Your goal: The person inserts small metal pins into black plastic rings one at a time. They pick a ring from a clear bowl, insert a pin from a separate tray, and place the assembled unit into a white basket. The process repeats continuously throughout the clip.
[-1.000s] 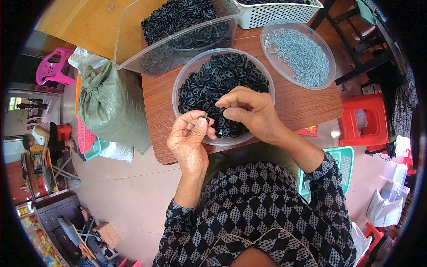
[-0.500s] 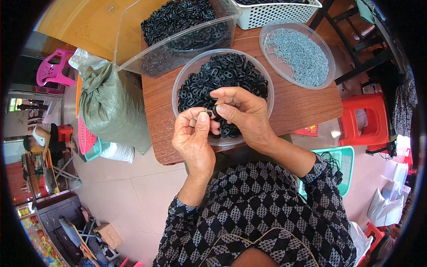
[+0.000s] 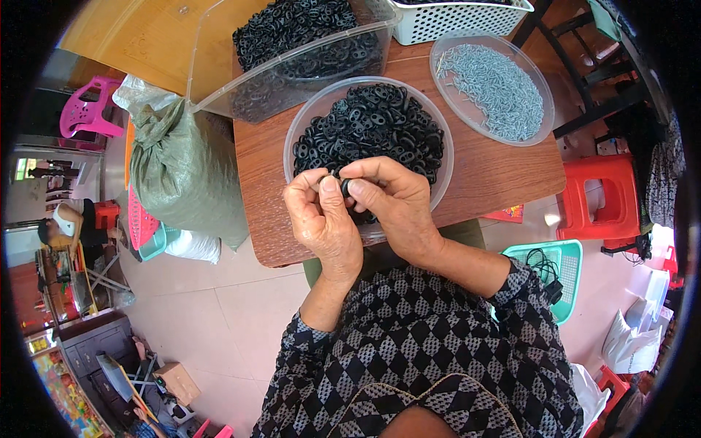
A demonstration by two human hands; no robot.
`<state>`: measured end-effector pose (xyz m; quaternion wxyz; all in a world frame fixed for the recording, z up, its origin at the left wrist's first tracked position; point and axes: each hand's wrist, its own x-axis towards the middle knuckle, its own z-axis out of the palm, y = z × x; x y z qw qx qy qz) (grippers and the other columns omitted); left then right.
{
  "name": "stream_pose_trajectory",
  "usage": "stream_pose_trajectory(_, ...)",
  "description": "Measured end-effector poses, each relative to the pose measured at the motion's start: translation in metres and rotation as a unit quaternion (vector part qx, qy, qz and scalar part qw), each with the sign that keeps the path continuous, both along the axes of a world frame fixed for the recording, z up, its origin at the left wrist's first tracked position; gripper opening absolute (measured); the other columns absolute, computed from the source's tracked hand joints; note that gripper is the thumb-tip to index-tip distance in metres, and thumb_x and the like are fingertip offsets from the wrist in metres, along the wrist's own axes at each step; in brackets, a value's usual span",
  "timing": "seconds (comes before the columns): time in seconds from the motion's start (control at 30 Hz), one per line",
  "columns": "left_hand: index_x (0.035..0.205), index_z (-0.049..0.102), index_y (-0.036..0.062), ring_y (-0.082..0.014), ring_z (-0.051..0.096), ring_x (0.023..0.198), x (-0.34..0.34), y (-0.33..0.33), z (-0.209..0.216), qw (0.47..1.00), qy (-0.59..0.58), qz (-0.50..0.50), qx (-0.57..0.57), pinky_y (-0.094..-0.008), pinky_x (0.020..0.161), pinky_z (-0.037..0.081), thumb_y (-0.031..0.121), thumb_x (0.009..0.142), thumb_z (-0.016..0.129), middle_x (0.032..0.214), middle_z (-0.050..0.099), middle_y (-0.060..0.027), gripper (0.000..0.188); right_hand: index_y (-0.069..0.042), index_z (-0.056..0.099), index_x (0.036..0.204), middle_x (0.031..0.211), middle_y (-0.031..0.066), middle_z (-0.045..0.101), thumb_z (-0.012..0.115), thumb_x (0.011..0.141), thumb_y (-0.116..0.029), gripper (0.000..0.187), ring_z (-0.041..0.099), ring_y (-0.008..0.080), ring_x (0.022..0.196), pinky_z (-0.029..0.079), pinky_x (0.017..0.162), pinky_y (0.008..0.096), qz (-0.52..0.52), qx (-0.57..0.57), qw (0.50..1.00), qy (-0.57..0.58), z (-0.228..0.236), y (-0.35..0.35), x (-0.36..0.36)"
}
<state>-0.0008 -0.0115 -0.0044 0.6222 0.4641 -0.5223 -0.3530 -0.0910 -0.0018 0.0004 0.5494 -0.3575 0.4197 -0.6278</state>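
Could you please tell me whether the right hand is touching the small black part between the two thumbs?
Touching. The head view shows the right hand with its thumb against the small black part, no gap visible.

A brown table (image 3: 496, 182) stands on a pale tiled floor (image 3: 212, 328) that catches a small glare at right. Beyond it is a yellow wood surface (image 3: 131, 36). A pink chair (image 3: 73, 117) stands left, a red stool (image 3: 622, 191) right, near a black wooden frame (image 3: 599, 111). The bright patch (image 3: 25, 168) far left may be a window.
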Motion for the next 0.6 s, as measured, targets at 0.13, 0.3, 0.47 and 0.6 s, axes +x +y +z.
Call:
stream_pose_trajectory(0.13,0.099,0.047,-0.0014,-0.0075,0.052,0.068,-0.003,0.003,-0.003,0.997,-0.052,0.010,-0.055,-0.0192,0.058,0.048,0.007,0.092,0.050,0.086,0.053,-0.0057,0.012,0.001,0.061,0.092,0.083,0.0029,0.061,0.056,0.083,-0.002,0.010,0.055,0.0066,0.070,0.048,0.060,0.0205,-0.009,0.008,0.999,-0.040,-0.003,-0.004,0.001)
stream_pose_trajectory(0.3,0.100,0.048,-0.0010,-0.0063,0.051,0.068,0.001,-0.005,-0.009,0.974,-0.174,0.069,-0.126,-0.0191,0.058,0.046,0.005,0.091,0.052,0.084,0.053,-0.0041,0.011,0.001,0.060,0.091,0.083,0.0025,0.060,0.057,0.083,-0.003,0.009,0.054,0.0064,0.070,0.047,0.059,0.0208,0.002,0.062,0.994,-0.094,0.004,-0.001,0.005)
stream_pose_trajectory(0.47,0.100,0.050,-0.0003,-0.0065,0.051,0.070,0.005,-0.005,-0.002,0.998,-0.053,0.012,-0.018,-0.0185,0.060,0.045,0.005,0.090,0.053,0.085,0.053,-0.0034,0.011,0.000,0.060,0.090,0.082,0.0017,0.060,0.057,0.083,-0.003,0.008,0.054,0.0059,0.071,0.047,0.059,0.0208,0.023,0.065,0.995,-0.071,0.000,0.002,0.001)
stream_pose_trajectory(0.6,0.100,0.050,-0.0005,-0.0067,0.051,0.070,0.004,-0.012,-0.003,0.998,-0.043,0.030,-0.040,-0.0187,0.059,0.045,0.004,0.090,0.054,0.084,0.055,-0.0040,0.012,0.000,0.060,0.090,0.082,0.0009,0.060,0.059,0.082,-0.003,0.008,0.053,0.0047,0.072,0.046,0.062,0.0199,0.031,0.064,0.997,-0.033,0.002,0.003,0.005)
